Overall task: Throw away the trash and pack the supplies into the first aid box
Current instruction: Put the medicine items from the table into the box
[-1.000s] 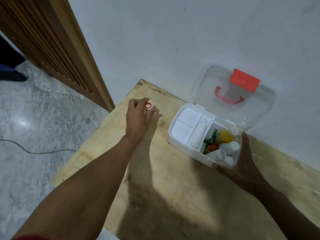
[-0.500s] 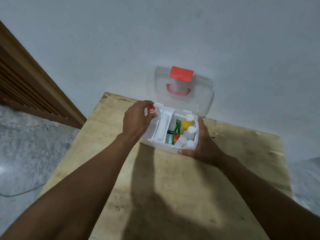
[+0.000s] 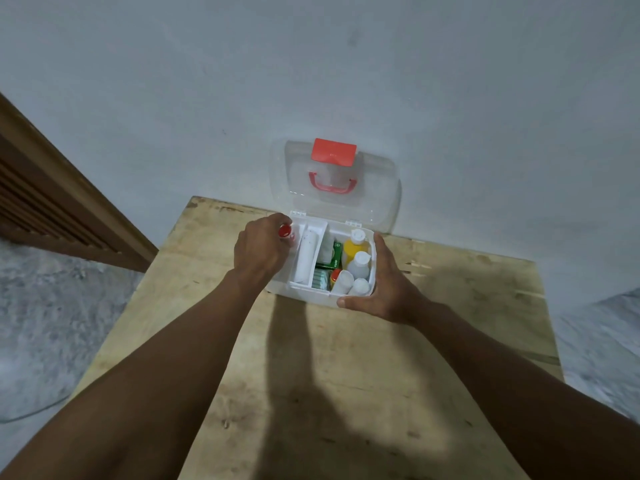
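The white first aid box [image 3: 304, 295] stands open at the far side of the wooden table [image 3: 346, 393], its clear lid [image 3: 381, 188] with red latch and handle leaning against the wall. Inside lie a white roll [image 3: 307, 251], a green packet [image 3: 335, 252], a yellow bottle [image 3: 352, 249] and several white bottles [image 3: 358, 266]. My left hand [image 3: 259, 251] hovers over the box's left compartment, shut on a small red-capped bottle [image 3: 285, 231]. My right hand [image 3: 388, 285] grips the box's right front corner, thumb on the front wall.
A grey wall rises right behind the table. A brown slatted wooden door frame [image 3: 52, 202] runs along the left. Grey marbled floor [image 3: 52, 323] shows on both sides of the table, with a thin cable [image 3: 34, 412] at lower left.
My left hand has carried the red-capped bottle from the table's left side to above the box's left compartment. The view swung to centre on the box; my right hand stays on it.
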Available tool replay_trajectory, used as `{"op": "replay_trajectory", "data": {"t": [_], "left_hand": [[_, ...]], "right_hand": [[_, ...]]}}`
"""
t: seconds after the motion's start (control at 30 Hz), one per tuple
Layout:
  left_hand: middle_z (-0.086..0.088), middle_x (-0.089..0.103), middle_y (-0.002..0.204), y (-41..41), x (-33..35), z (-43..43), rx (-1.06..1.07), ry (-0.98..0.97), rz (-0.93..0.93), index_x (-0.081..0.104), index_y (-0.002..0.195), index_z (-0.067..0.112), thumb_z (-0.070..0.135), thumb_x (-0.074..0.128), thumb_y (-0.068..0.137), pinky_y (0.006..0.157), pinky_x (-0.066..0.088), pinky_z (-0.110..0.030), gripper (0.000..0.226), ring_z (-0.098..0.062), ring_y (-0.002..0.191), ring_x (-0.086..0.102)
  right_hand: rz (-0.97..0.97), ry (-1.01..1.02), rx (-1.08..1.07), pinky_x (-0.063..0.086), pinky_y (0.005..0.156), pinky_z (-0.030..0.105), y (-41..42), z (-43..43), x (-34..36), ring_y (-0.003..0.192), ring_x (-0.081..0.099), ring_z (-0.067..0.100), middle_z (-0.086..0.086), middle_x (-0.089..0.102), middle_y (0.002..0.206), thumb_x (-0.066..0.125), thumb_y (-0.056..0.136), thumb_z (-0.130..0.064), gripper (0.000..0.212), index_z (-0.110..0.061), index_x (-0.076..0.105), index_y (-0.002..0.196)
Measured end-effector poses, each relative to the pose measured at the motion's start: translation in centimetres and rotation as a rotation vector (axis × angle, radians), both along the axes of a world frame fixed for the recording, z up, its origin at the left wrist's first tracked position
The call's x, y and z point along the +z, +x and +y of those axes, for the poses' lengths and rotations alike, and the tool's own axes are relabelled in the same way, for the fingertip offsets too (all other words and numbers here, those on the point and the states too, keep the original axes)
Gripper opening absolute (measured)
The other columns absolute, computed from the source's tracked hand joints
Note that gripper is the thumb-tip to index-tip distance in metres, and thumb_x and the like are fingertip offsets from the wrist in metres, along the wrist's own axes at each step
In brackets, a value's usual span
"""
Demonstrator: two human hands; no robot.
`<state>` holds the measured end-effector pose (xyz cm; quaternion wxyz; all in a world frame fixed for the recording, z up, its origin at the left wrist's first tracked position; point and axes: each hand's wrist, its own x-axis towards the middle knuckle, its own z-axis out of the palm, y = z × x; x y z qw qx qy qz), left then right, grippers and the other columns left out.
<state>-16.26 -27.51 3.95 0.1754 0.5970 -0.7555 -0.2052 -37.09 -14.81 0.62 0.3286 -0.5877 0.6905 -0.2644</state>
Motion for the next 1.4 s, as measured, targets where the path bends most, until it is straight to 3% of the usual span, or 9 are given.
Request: {"op": "replay_trajectory", "data": {"t": [0.33,0.43,0.67,0.87,1.0,1.13,1.2,1.3,1.4], "left_hand": [[-0.004,0.072,0.108,-0.6,0.4,-0.5,0.037,0.087,-0.019,0.069,0.107,0.025,0.031,0.071,0.083,0.079,0.052,-0.037,0.025,-0.030,0.095,0.064],[-0.005,0.069,0.119,-0.5,0.5,-0.6,0.025,0.090,-0.026,0.065,0.123,0.024,0.033,0.072,0.083,0.086,0.051,-0.037,0.042,-0.030,0.106,0.063],[-0.008,0.060,0.107,0.1,0.1,1.5,0.017,-0.199,0.171,0.061,0.126,0.013,0.026,0.064,0.089,0.077,0.038,-0.025,0.040,-0.019,0.091,0.057],[-0.017,0.039,0.125,0.2,-0.5,2.3,-0.029,-0.177,0.257,0.044,0.129,0.003,0.025,0.062,0.094,0.079,0.053,-0.036,0.046,-0.025,0.099,0.052],[-0.005,0.051,0.115,0.6,0.1,2.4,-0.020,-0.055,0.334,0.039,0.140,0.010,0.027,0.057,0.097,0.082,0.045,-0.028,0.050,-0.019,0.096,0.056],[0.000,0.060,0.085,1.4,0.2,2.4,-0.039,-0.083,0.215,0.058,0.103,0.015,0.038,0.041,0.103,0.072,0.047,-0.039,0.028,-0.023,0.079,0.055],[-0.005,0.052,0.084,1.7,0.1,2.7,-0.059,-0.109,0.183,0.049,0.085,0.015,0.036,0.035,0.104,0.073,0.043,-0.040,0.031,-0.019,0.079,0.043],[-0.007,0.043,0.100,1.9,0.2,3.2,-0.099,0.001,0.279,0.049,0.097,0.010,0.033,0.035,0.098,0.071,0.036,-0.019,0.026,-0.002,0.084,0.038],[-0.007,0.038,0.109,2.5,0.2,3.4,-0.160,0.020,0.262,0.052,0.115,0.008,0.012,0.039,0.100,0.079,0.040,-0.023,0.020,-0.008,0.095,0.039]], "right_hand": [[0.024,0.035,-0.015,0.034,0.116,0.048,-0.1,-0.1,-0.1,0.149,0.021,0.016,-0.013,0.013,0.160,0.080,0.047,-0.078,0.145,-0.032,-0.005,0.155],[0.013,0.049,-0.033,0.038,0.114,0.048,-0.2,-0.3,-0.5,0.147,0.026,0.017,-0.013,0.019,0.158,0.078,0.043,-0.082,0.146,-0.032,-0.001,0.155],[0.021,0.082,-0.022,0.029,0.119,0.045,-0.2,-0.1,-0.3,0.151,0.012,0.014,-0.017,0.004,0.162,0.078,0.045,-0.080,0.148,-0.033,-0.009,0.155],[0.025,0.082,-0.038,0.033,0.117,0.047,-0.1,-0.2,-0.4,0.151,0.016,0.013,-0.016,0.007,0.161,0.076,0.041,-0.084,0.147,-0.038,-0.007,0.153],[0.019,0.072,-0.020,0.031,0.119,0.046,-0.1,-0.2,-0.4,0.151,0.014,0.013,-0.018,0.007,0.161,0.080,0.046,-0.077,0.145,-0.036,-0.007,0.154],[0.016,0.073,-0.037,0.034,0.116,0.047,-0.2,-0.4,-0.8,0.150,0.019,0.014,-0.014,0.012,0.161,0.076,0.040,-0.086,0.151,-0.032,-0.005,0.155],[0.009,0.060,-0.031,0.036,0.115,0.047,-0.2,-0.4,-0.8,0.148,0.022,0.014,-0.015,0.016,0.159,0.078,0.042,-0.083,0.148,-0.032,-0.002,0.155],[0.003,0.028,-0.014,0.037,0.114,0.048,-0.3,-0.5,-0.8,0.146,0.026,0.014,-0.015,0.020,0.157,0.081,0.045,-0.078,0.142,-0.033,0.003,0.155],[0.003,0.032,-0.017,0.038,0.113,0.050,-0.4,-0.6,-1.3,0.146,0.027,0.016,-0.015,0.020,0.158,0.079,0.043,-0.082,0.144,-0.032,0.003,0.155]]}}
